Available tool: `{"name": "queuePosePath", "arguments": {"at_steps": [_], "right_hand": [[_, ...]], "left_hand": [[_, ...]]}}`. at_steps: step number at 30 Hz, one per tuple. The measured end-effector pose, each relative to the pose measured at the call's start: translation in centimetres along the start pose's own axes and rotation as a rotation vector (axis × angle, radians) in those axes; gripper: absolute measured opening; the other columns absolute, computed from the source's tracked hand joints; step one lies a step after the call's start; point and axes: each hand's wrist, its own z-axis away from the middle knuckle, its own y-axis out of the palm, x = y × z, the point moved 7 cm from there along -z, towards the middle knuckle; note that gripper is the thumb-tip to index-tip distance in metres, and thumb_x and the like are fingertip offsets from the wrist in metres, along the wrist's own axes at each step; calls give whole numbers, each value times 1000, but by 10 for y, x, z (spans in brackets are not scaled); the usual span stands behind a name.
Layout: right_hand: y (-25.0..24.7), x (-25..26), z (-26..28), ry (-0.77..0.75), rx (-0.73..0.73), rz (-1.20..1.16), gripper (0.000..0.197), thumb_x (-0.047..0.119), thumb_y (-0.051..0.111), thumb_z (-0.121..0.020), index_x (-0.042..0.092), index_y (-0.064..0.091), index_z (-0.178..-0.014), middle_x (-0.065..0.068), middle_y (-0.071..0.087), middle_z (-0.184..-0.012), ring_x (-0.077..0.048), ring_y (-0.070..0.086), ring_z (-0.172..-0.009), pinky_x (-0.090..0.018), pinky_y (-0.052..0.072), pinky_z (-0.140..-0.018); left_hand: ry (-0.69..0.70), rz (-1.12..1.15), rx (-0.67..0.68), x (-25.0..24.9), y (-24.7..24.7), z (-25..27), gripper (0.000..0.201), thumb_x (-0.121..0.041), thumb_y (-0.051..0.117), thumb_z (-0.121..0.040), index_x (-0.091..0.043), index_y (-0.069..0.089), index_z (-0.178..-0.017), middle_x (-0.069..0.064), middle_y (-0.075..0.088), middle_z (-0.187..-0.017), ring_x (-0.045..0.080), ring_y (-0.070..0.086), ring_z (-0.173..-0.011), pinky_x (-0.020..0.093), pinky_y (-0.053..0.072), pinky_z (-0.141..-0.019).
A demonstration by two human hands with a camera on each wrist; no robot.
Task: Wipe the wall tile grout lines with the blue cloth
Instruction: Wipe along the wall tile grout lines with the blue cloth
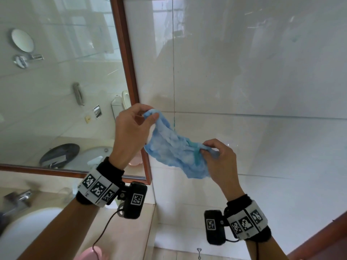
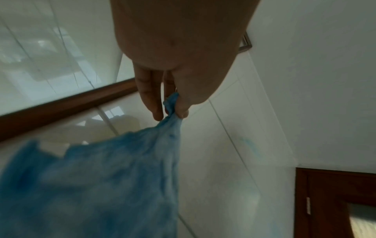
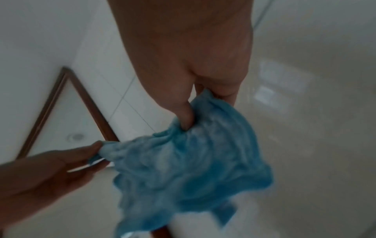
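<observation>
A crumpled blue cloth (image 1: 174, 149) hangs stretched between both hands in front of the white tiled wall (image 1: 244, 72), clear of it. My left hand (image 1: 148, 114) pinches its upper left corner between thumb and fingers. My right hand (image 1: 205, 150) grips the lower right end. A vertical grout line (image 1: 173, 62) with a blue-green tint runs down the wall and meets a horizontal grout line (image 1: 244, 114) just above the cloth. In the left wrist view the fingertips (image 2: 181, 112) pinch the cloth (image 2: 91, 185). In the right wrist view the thumb (image 3: 186, 120) presses into the cloth (image 3: 183, 169).
A wood-framed mirror (image 1: 131, 72) covers the wall at left and reflects the bathroom. Below it are a tap (image 1: 18, 198), a white basin (image 1: 28, 228) and a pink object (image 1: 90, 254). A brown door edge (image 1: 323, 239) stands at lower right.
</observation>
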Motion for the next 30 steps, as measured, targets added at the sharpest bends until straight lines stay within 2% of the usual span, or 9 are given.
{"name": "queuePosePath", "arguments": {"at_steps": [3,6,9,11,14,18,23,27,30], "right_hand": [[-10,-4,-4,-35,9,111,15,2,71,-90,17,73,-89,5,70,-91,-2,63,-88,-6,42,-80],[-7,-13,-7,6,78,171,14,6,74,-89,20,74,-87,8,73,-90,0,64,-84,-6,42,-76],[15,-34,0,242,314,105,15,8,78,-87,23,75,-86,5,77,-86,-13,71,-81,-20,50,-72],[15,-33,1,194,249,70,26,1,76,-85,26,75,-80,7,77,-79,-13,72,-78,-22,52,-72],[10,-11,2,6,114,42,37,-11,66,-81,24,76,-80,13,76,-81,-3,71,-81,-11,50,-77],[22,18,4,-183,297,58,43,-17,59,-84,21,78,-87,11,77,-94,-2,72,-89,-13,54,-81],[46,42,14,-257,664,192,36,-12,65,-83,13,79,-104,8,78,-101,-2,71,-87,-12,49,-80],[43,42,17,-177,744,284,46,-12,60,-83,20,75,-113,16,73,-107,6,65,-79,-9,47,-73],[34,30,14,-116,777,367,49,-12,58,-84,24,72,-114,13,70,-110,6,61,-74,-9,46,-63]], "left_hand": [[-45,-24,-87,23,-15,-7,6,-17,75,-95,-13,77,-99,-10,76,-90,1,70,-72,29,61,-77],[-162,40,-103,47,-10,-2,5,-17,71,-98,-13,74,-101,-3,76,-92,12,75,-78,44,64,-79],[-196,80,-81,54,2,9,7,-18,68,-100,-12,70,-102,-1,73,-90,15,74,-76,42,65,-75],[-248,90,-17,64,10,15,7,-20,68,-100,-13,69,-99,3,72,-89,22,73,-77,44,64,-74],[-366,-82,208,88,21,25,3,-17,70,-93,-15,70,-90,6,72,-87,29,71,-82,42,57,-73],[-448,-292,709,108,51,61,5,-21,75,-93,-23,72,-90,-6,74,-91,11,71,-86,29,55,-79],[-379,34,1073,89,85,99,65,-22,81,-92,-36,50,-148,-26,55,-144,-7,49,-135,15,46,-107],[-394,128,1247,81,102,123,34,-12,77,-94,-9,69,-127,-2,73,-129,13,65,-124,31,46,-115],[-400,173,1235,77,106,126,17,-12,73,-98,0,64,-105,1,73,-99,15,68,-92,28,54,-90]]}}
